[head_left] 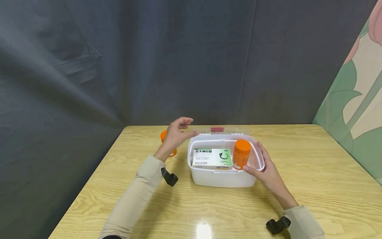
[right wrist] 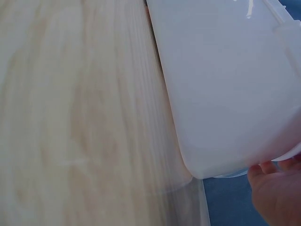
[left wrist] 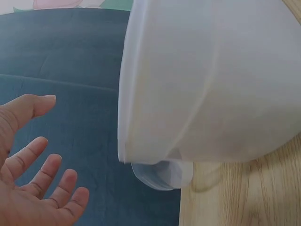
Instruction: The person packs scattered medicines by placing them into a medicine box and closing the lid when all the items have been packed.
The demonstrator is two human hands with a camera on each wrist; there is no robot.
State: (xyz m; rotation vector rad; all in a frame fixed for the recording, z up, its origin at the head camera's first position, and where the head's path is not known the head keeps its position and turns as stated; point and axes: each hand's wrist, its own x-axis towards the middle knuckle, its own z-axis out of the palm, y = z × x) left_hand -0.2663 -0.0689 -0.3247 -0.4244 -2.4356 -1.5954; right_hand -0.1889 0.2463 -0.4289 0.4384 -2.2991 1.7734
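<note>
A white plastic storage box (head_left: 222,179) stands on the table with its clear lid (head_left: 235,130) folded back behind it. Inside, a white and green medicine box (head_left: 212,157) leans at the left, beside an orange bottle (head_left: 241,154) on the right. My right hand (head_left: 270,174) holds the storage box's right end, thumb at the front corner and fingers along the outer side. Raised near the back left corner, my left hand (head_left: 176,132) has spread, relaxed fingers and holds nothing. In the left wrist view, that hand (left wrist: 42,179) is apart from the box wall (left wrist: 221,84).
A second orange bottle (head_left: 163,135) stands on the table left of the box, partly hidden behind my left wrist. The wooden table (head_left: 316,159) ends at a dark curtain (head_left: 191,66) behind. A patterned wall covering (head_left: 352,109) rises at the right.
</note>
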